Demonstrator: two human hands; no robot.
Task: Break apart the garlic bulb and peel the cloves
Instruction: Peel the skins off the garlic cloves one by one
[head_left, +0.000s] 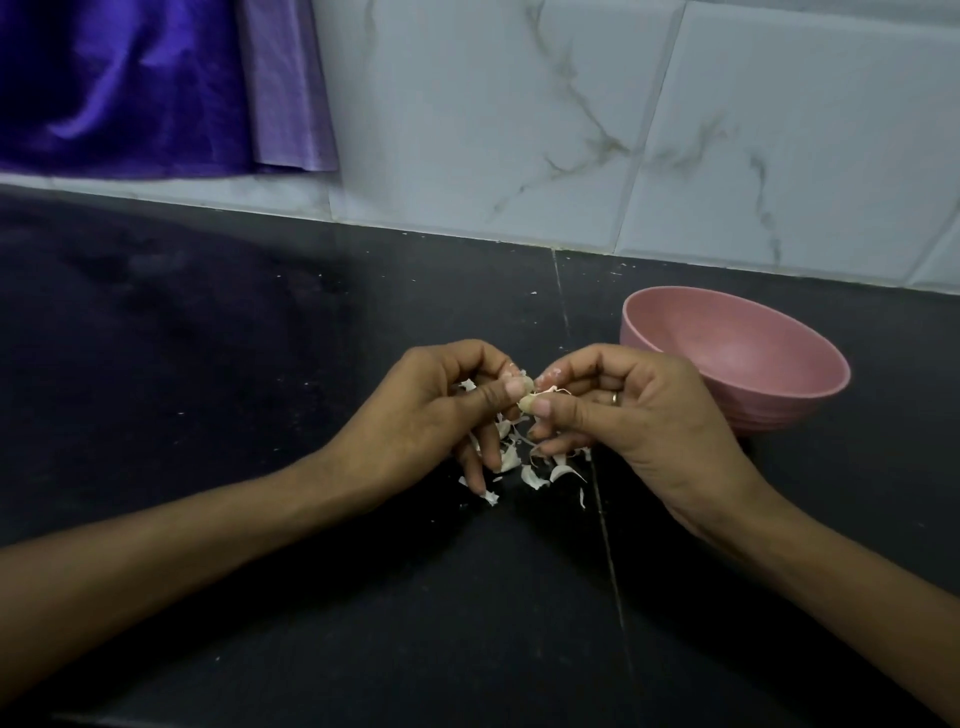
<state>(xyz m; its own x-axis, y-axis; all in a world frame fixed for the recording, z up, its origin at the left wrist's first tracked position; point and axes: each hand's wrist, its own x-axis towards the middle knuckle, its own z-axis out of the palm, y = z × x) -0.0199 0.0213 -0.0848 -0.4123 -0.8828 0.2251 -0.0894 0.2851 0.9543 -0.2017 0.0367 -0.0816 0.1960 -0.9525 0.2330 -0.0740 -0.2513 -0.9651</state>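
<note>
A small garlic clove (527, 399) is held just above the black counter between both hands. My left hand (441, 410) pinches it from the left with thumb and fingertips. My right hand (634, 410) pinches it from the right, and a thin strip of skin (553, 391) curls up at its thumb. Several white pieces of garlic skin (535, 475) lie scattered on the counter under the hands. A ring shows on one finger of the right hand.
A pink bowl (810, 387) stands on the black counter (260, 364) just right of my right hand; its visible inside holds nothing. A marbled tile wall (519, 130) runs along the back. Purple cloth (130, 88) hangs at the top left.
</note>
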